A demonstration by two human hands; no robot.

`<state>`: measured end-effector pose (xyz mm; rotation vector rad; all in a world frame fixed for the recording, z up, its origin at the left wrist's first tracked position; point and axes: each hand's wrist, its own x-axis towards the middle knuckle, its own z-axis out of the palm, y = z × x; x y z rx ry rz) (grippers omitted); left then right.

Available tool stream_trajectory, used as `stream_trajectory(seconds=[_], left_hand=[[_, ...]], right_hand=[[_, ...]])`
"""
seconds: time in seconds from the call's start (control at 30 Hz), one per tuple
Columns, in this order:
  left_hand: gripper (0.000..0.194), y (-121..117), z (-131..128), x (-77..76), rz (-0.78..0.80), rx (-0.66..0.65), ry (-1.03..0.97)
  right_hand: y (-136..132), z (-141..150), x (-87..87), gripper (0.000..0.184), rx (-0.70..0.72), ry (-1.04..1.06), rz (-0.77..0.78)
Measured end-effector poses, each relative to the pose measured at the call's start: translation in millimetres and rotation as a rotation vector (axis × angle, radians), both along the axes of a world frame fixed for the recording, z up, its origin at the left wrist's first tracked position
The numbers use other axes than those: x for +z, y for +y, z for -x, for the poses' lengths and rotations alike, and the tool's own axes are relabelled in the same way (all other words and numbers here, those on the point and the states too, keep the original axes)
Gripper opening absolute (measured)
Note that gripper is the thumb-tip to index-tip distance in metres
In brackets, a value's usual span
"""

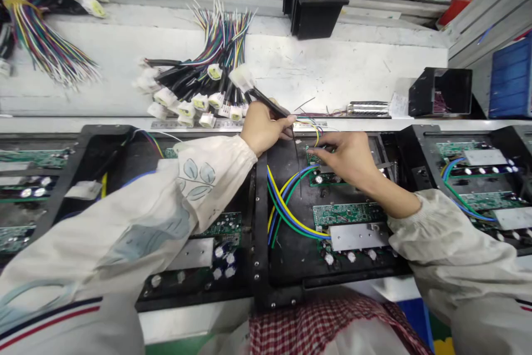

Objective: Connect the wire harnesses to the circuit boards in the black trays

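My left hand is closed round a black-sleeved wire harness whose white connector sticks up behind it. Thin coloured wires run from that hand to my right hand. The right hand pinches those wire ends at the top of a green circuit board. That board lies in a black tray in front of me. A second green board with a metal plate lies lower in the same tray. Thick blue, yellow and green cables loop between them.
A pile of harnesses with white connectors lies on the white shelf behind. Another bundle of coloured wires hangs far left. Black bins stand at the back and right. More trays with boards flank mine.
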<state>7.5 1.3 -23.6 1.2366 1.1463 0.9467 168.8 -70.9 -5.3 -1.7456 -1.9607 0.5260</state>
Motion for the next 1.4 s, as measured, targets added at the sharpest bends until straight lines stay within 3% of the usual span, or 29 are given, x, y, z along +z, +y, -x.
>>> stream_trajectory(seconds=[0.2,0.87,1.03,1.17,1.27,1.4], left_hand=[[0.018,1,1,-1.3,-0.014,-0.026,-0.004],[0.019,2,0,-2.7,-0.019,-0.013,0.035],[0.02,4,-1,-4.5,-0.022,-0.009,0.035],[0.019,3,-2,-6.3,-0.029,0.0,0.054],[0.019,2,0,-8.8,-0.069,-0.013,0.073],[0.02,3,3,-12.8,-0.202,-0.005,0.218]], right_hand=[[5,-5,-11.9,0.012,0.005,-0.131,-0.015],[6,-2,-10.3,0.013,0.011,-0.252,0.045],[-13,-6,3.9,0.017,0.134,-0.274,0.005],[-19,-2,11.6,0.009,0.271,-0.075,0.187],[-8,-1,8.6,0.012,0.102,0.021,0.119],[9,-5,-3.1,0.012,-0.015,-0.145,0.002]])
